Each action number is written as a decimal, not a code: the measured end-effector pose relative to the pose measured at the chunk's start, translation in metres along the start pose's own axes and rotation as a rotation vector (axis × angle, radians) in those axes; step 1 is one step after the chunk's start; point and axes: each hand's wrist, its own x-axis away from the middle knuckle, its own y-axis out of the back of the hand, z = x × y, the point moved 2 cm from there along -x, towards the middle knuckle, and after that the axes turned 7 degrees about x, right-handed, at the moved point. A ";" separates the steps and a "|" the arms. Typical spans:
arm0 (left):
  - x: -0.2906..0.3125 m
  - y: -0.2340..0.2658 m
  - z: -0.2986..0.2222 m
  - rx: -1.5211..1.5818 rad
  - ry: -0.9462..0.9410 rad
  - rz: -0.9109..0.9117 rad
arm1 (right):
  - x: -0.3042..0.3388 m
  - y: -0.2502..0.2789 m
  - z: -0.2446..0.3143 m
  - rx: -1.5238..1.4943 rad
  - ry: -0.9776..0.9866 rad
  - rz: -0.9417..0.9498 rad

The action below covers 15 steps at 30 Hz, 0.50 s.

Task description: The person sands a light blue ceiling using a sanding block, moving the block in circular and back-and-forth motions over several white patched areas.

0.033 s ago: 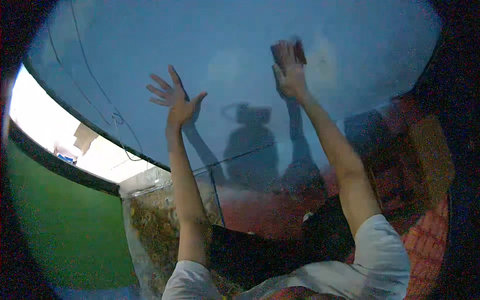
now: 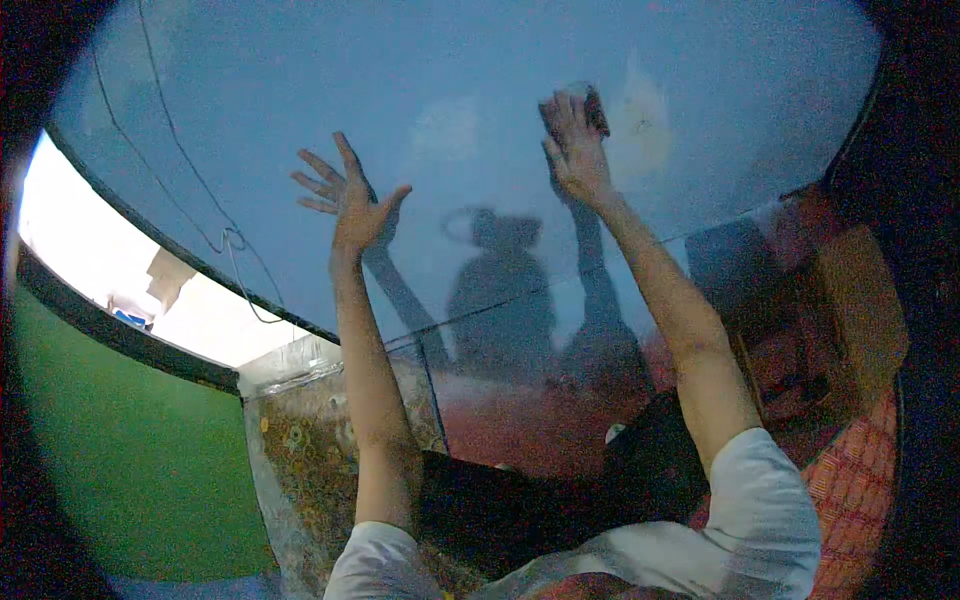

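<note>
High on the blue wall (image 2: 480, 60), my right hand (image 2: 583, 165) lies over a dark brownish pad (image 2: 597, 110) and presses it to the surface. The pad's exact kind is unclear, as the fingers hide much of it. To the left, my left hand (image 2: 352, 205) is open with fingers spread wide, holding nothing; it is at the wall, though firm contact cannot be made out. A pale patch (image 2: 643, 125) shows on the wall right of the pad, and a fainter patch (image 2: 447, 130) lies between my hands. My shadow falls below them.
A thin cable (image 2: 190, 165) hangs down the wall at the left. Beyond it is a bright opening (image 2: 215, 315) with a dark edge, above a green surface (image 2: 130, 450). A patterned panel (image 2: 300, 440) stands below. At the right are a brown box-like thing (image 2: 868, 290) and red patterned cloth (image 2: 850, 480).
My right hand and the pad have shifted very slightly down and left, and look less blurred. My left hand has hardly moved.
</note>
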 end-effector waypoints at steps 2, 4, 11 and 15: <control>0.002 0.001 0.004 0.006 0.014 0.010 | 0.018 -0.008 0.005 0.067 0.019 0.108; 0.001 -0.002 0.004 0.005 0.023 0.016 | 0.021 -0.010 0.001 0.138 0.027 0.140; 0.006 0.005 0.005 -0.037 0.043 0.051 | -0.028 0.018 0.021 -0.025 -0.010 0.001; 0.006 0.001 0.007 -0.025 0.034 0.036 | -0.012 0.004 0.008 0.049 0.003 -0.027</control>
